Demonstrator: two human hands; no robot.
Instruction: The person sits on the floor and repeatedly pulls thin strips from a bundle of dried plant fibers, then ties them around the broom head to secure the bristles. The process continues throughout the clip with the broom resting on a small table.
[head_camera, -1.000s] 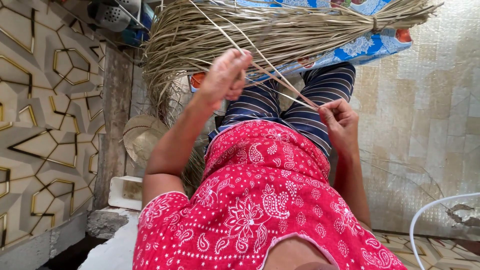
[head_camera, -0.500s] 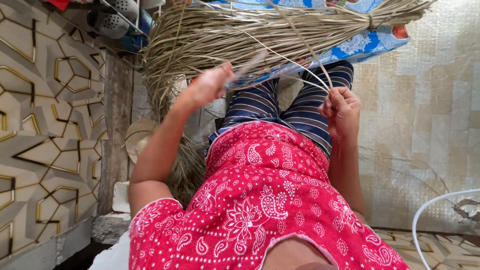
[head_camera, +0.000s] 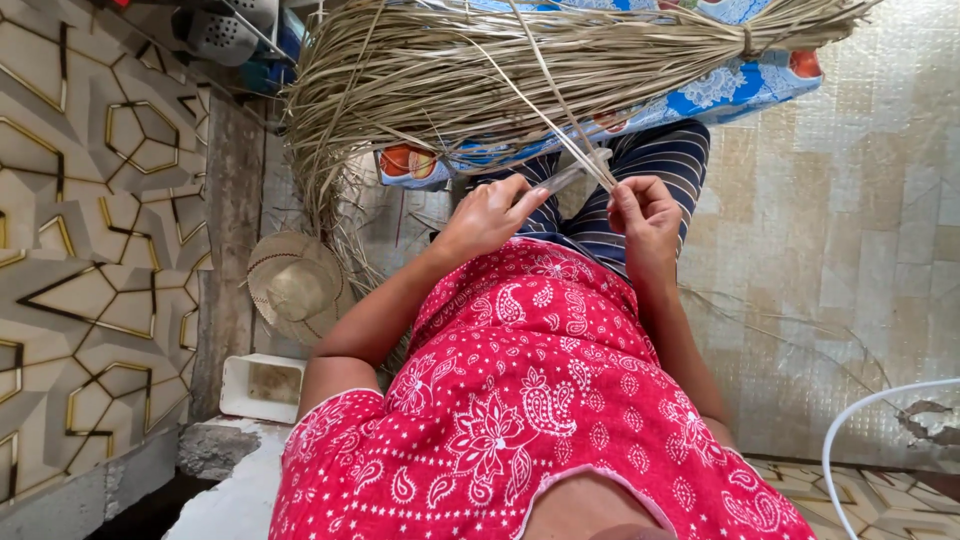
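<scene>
A thin dried strand (head_camera: 560, 130) is pinched between the left hand (head_camera: 492, 212) and the right hand (head_camera: 645, 215), both closed on it. Its long axis is run upward and away from both hands into the straw bundle (head_camera: 520, 60) laid across the striped legs (head_camera: 640, 165).

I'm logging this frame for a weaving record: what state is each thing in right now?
left hand: closed on a pale strip
right hand: pinching thin dry strands
strand bundle: tied at one end, fanned out at the other
woven hat: lying on the floor
white tray: upright, open
</scene>
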